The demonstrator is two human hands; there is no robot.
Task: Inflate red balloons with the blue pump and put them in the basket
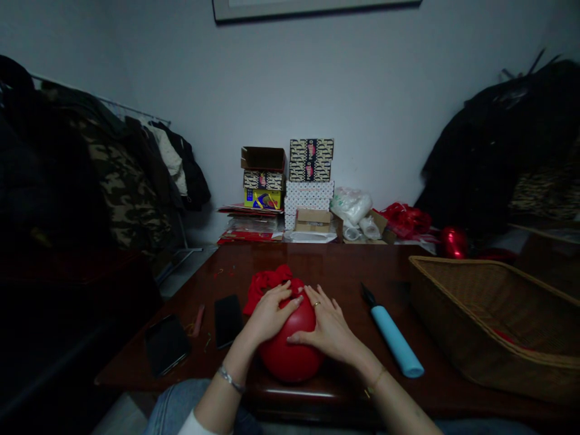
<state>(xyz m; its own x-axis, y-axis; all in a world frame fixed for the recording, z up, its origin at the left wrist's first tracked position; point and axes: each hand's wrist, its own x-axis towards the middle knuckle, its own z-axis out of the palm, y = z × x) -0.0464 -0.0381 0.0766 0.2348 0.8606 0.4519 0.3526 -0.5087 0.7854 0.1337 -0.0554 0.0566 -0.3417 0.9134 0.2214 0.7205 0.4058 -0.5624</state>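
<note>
A round, inflated red balloon [292, 361] sits at the front edge of the table, between my two hands. My left hand [268, 314] lies over its upper left side, fingers bent toward the far top and thumb pressed on the surface. On the right side, my right hand [330, 327] curves around it, with the thumb across the front. The far side of the balloon, where my fingertips meet, is partly hidden. Just behind it lies a bunched heap of red material [261, 283]. A light blue hand pump [395, 339] with a black nozzle rests to the right.
Left of the balloon lie a dark phone [228, 321], a larger black device [167, 344] and a small reddish stick [198, 320]. A wicker basket [471, 347] stands at the right. Stacked boxes [310, 196] and plastic bags [351, 205] line the table's back.
</note>
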